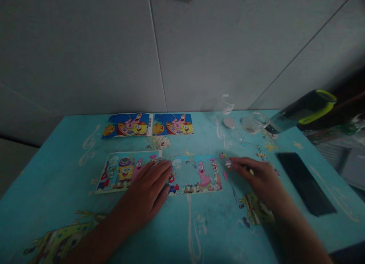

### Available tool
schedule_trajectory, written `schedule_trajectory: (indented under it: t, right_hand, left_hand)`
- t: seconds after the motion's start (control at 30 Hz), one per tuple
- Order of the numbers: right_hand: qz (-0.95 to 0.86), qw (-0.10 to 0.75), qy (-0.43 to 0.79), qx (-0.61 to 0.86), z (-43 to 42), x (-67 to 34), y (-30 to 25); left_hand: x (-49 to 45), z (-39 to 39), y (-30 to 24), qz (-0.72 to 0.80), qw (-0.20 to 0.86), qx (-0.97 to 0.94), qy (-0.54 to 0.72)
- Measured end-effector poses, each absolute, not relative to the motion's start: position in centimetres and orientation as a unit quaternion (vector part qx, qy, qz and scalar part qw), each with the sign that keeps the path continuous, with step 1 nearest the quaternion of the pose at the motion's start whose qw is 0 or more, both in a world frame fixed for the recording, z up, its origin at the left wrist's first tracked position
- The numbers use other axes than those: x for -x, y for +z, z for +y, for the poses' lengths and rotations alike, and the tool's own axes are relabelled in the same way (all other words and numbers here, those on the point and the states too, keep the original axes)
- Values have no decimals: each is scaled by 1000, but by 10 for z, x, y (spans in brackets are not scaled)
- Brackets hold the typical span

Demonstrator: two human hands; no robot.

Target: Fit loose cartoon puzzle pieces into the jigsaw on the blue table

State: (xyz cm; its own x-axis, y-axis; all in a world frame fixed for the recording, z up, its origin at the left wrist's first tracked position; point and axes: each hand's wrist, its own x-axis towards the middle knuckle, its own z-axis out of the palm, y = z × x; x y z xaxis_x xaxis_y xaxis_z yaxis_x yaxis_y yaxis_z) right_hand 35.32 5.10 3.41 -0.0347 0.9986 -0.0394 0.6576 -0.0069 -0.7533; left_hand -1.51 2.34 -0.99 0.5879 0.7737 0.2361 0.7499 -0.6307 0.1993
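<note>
My left hand [149, 186] lies with its fingers stretched out over the right part of a cartoon picture card [115, 176]. Its fingertips reach the left edge of a partly assembled jigsaw puzzle [204, 180], whose border and a pink starfish figure are laid, with a bare gap left of the figure. To the right of the puzzle, my right hand [261, 176] pinches a small puzzle piece [228, 164] between thumb and fingers, just off the table. Beside it lie a couple of loose pieces [225, 176]; its palm is turned from view.
At the back lie a blue cartoon card [127, 126] and a matching puzzle [173, 124]. Clear jars [227, 104] and a round lid [229, 123] stand back right, near a dark bottle [302, 110] with a yellow-green loop. More pieces [261, 153] and a black flat object [306, 184] lie right.
</note>
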Motion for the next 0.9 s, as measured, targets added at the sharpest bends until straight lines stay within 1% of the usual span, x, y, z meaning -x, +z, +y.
schedule_trajectory:
  t: [0.13, 0.27, 0.47, 0.67, 0.9]
  right_hand:
    - [-646, 257, 382, 608, 47, -337, 36]
    - [-633, 261, 398, 610, 47, -334, 34]
    - [-659, 264, 387, 589, 47, -333, 33]
    - [-702, 242, 383, 550, 46, -332, 31]
    - [-752, 243, 346, 505, 50, -333, 29]
  left_hand:
    - [15, 25, -10, 423, 32, -893, 150]
    - [14, 27, -10, 427, 31, -891, 150]
    - [14, 27, -10, 426, 36, -890, 156]
    - [12, 27, -10, 426, 40, -887, 174]
    - [11, 29, -12, 427, 52, -885, 180]
